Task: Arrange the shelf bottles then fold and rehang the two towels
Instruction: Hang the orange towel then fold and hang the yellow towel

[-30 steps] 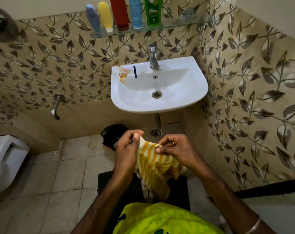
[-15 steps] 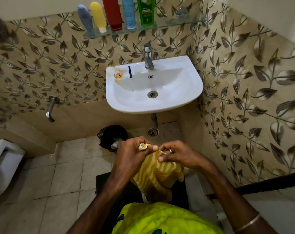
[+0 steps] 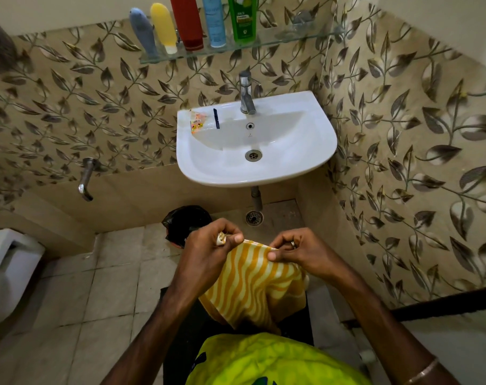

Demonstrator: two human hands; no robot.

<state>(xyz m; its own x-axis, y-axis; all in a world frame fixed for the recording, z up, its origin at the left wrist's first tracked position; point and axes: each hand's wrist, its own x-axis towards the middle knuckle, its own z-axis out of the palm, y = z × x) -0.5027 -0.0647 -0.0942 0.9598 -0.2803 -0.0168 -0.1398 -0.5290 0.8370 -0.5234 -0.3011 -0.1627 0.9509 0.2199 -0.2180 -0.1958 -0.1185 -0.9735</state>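
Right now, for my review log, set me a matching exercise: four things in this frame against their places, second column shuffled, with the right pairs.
Things:
1. striped towel
2. green bottle
3. dark pen
4. black bin

Places:
A. on the floor below the sink
B. on the sink's back rim, left of the tap
C. pinched along its top edge by both hands
D. on the glass shelf, right end of the bottle row

Pairs: 1-C, 2-D, 3-B, 4-A
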